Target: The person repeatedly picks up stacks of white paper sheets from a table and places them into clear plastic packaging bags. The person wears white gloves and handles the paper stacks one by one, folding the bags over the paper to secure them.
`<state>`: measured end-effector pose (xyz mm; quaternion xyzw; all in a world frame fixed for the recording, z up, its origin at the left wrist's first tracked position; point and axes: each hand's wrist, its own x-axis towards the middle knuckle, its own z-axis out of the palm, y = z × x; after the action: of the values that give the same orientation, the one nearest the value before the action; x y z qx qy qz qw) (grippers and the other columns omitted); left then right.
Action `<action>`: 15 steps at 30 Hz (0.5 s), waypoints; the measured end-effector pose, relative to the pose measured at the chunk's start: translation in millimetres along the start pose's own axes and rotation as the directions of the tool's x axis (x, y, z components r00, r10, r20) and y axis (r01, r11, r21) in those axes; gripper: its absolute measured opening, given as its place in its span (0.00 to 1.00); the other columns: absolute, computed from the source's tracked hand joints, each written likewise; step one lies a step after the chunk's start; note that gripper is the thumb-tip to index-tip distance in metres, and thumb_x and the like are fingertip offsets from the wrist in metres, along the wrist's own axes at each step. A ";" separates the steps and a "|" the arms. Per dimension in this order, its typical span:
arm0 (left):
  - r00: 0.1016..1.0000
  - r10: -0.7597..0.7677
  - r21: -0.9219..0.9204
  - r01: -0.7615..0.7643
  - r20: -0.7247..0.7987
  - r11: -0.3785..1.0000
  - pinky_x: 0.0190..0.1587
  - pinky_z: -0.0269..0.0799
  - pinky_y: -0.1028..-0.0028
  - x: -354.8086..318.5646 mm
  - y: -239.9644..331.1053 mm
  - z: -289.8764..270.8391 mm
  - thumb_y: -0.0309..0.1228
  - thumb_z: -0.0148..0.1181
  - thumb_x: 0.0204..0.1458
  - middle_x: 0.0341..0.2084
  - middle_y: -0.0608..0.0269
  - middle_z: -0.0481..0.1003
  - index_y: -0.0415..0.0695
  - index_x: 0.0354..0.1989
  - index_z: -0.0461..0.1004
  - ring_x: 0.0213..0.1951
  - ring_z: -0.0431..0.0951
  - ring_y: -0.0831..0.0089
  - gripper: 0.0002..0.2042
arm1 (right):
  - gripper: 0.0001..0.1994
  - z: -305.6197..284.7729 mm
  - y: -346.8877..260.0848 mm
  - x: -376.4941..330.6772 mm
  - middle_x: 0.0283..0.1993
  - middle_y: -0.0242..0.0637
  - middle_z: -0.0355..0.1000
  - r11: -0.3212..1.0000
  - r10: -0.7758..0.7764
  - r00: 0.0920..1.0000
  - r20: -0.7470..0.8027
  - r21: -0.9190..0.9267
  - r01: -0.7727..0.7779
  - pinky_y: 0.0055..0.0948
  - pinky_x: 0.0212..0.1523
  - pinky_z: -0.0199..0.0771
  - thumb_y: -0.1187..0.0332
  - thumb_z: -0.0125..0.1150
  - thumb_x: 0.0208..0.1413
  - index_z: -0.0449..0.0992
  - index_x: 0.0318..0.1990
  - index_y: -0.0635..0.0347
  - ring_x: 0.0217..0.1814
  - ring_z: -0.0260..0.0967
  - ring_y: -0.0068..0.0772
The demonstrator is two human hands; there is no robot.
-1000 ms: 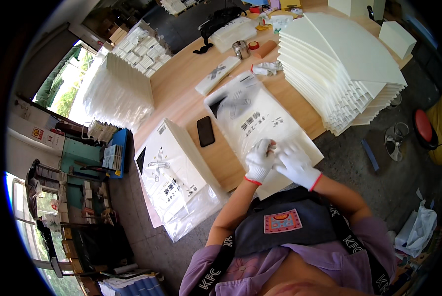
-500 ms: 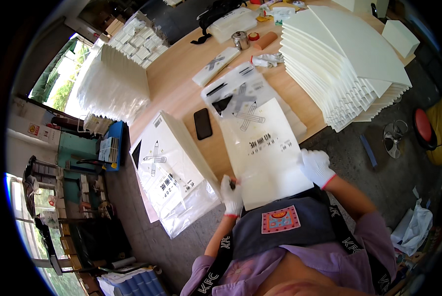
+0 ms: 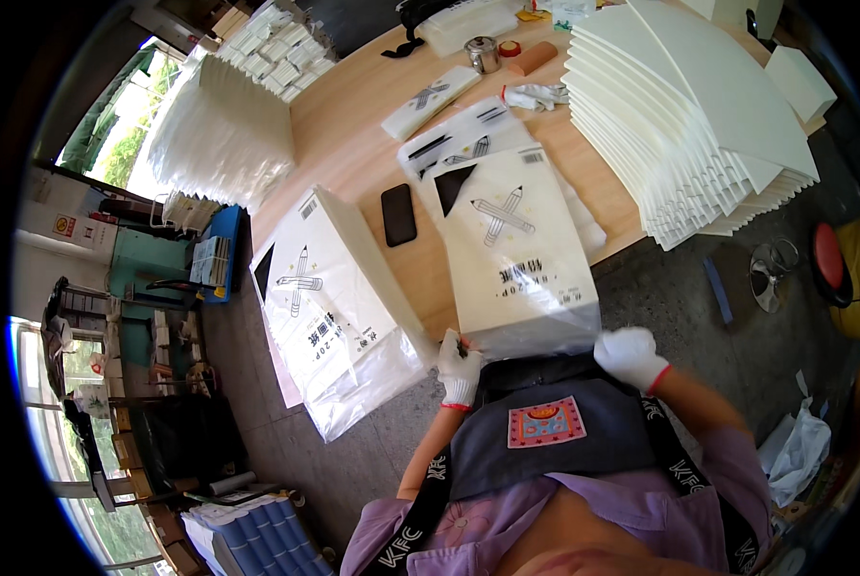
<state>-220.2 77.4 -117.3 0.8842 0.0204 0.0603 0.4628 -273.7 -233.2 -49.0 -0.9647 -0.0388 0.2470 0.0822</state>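
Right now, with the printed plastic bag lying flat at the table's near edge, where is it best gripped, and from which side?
Probably by its two near corners, coming from the person's side. The printed plastic bag lies flat with its loose clear end overhanging the table edge, so only that end offers slack to pinch. The left hand and right hand already sit at those corners.

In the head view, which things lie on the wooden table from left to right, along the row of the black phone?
Bagged white pack hanging over the table edge → black phone → bagged pack held by both gloved hands → tall stack of white sheets.
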 end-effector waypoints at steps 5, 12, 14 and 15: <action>0.995 -0.042 0.043 0.046 -0.087 0.998 0.26 0.65 0.69 -3.4 -10.9 2.9 0.23 0.58 0.42 0.18 0.59 0.66 0.41 0.24 0.63 0.21 0.67 0.67 0.09 | 0.21 2.7 41.1 25.9 0.29 0.44 0.76 0.830 0.068 0.977 -0.201 0.554 0.056 0.38 0.37 0.75 0.51 0.44 0.58 0.79 0.34 0.57 0.31 0.75 0.46; 0.908 -0.363 0.379 0.268 0.209 0.886 0.31 0.70 0.69 -79.1 -63.5 -40.6 0.27 0.55 0.49 0.27 0.56 0.75 0.42 0.33 0.67 0.30 0.77 0.65 0.06 | 0.19 58.1 23.0 84.0 0.37 0.31 0.76 -0.036 0.005 0.996 0.088 0.995 -0.088 0.20 0.29 0.71 0.55 0.51 0.61 0.73 0.49 0.61 0.30 0.71 0.20; 0.877 -0.448 0.203 0.413 0.173 0.888 0.33 0.71 0.70 -94.8 -98.8 -45.7 0.29 0.55 0.51 0.28 0.54 0.76 0.43 0.35 0.67 0.31 0.78 0.66 0.06 | 0.18 32.4 19.7 75.0 0.38 0.34 0.76 -0.037 0.069 0.995 0.073 0.997 -0.070 0.20 0.31 0.73 0.59 0.55 0.59 0.73 0.50 0.63 0.32 0.73 0.19; 0.893 -0.388 -0.188 0.431 0.228 0.882 0.35 0.72 0.70 -81.7 -91.5 -41.4 0.32 0.52 0.55 0.31 0.54 0.76 0.43 0.42 0.69 0.33 0.78 0.68 0.10 | 0.18 33.6 23.1 78.1 0.37 0.33 0.76 -0.045 0.053 0.996 0.077 0.996 -0.074 0.18 0.27 0.70 0.59 0.56 0.59 0.73 0.49 0.64 0.29 0.71 0.17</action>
<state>-304.7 156.0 -176.2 0.8007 0.1573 -0.1191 0.5657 -220.9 -242.2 -118.9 -0.6074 0.1951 0.2097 0.7410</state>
